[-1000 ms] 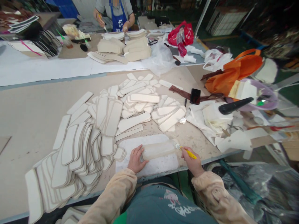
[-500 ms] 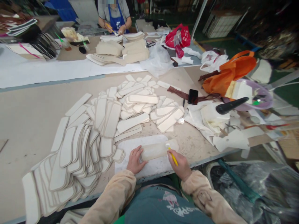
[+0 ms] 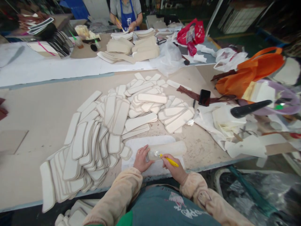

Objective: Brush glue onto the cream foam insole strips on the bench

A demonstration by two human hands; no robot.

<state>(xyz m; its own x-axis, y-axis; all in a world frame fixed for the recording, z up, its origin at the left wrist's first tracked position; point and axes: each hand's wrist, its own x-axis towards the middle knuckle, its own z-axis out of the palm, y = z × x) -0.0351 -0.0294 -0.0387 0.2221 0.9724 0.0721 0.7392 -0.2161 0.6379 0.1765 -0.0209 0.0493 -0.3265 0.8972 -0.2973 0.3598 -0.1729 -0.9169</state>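
While the left hand [image 3: 142, 159] lies with thumb and fingers spread on the left end of a long, pale, round-cornered strip [image 3: 174, 148], the right hand [image 3: 174, 167] grips a yellow-handled brush [image 3: 172, 161] over that same end. The strip rests on a white sheet [image 3: 135, 145] at the table's near edge. A large, sprawling heap of cream, round-ended pieces [image 3: 117, 117] crowds the table to the left and beyond. Farther right lie a black, rectangular device [image 3: 204, 97] on a ragged brown strip [image 3: 187, 91], a white container [image 3: 224, 117] with a thick black handle [image 3: 251, 109], and a slack orange bag [image 3: 250, 75]. Across the table, a co-worker in a blue apron [image 3: 128, 15] holds a slim yellow tool; the top edge cuts off the head. The left hand covers the strip's end, and the brush's tip blurs into a white blob. A lilac basin [image 3: 293, 102] is partly hidden behind the container's handle.
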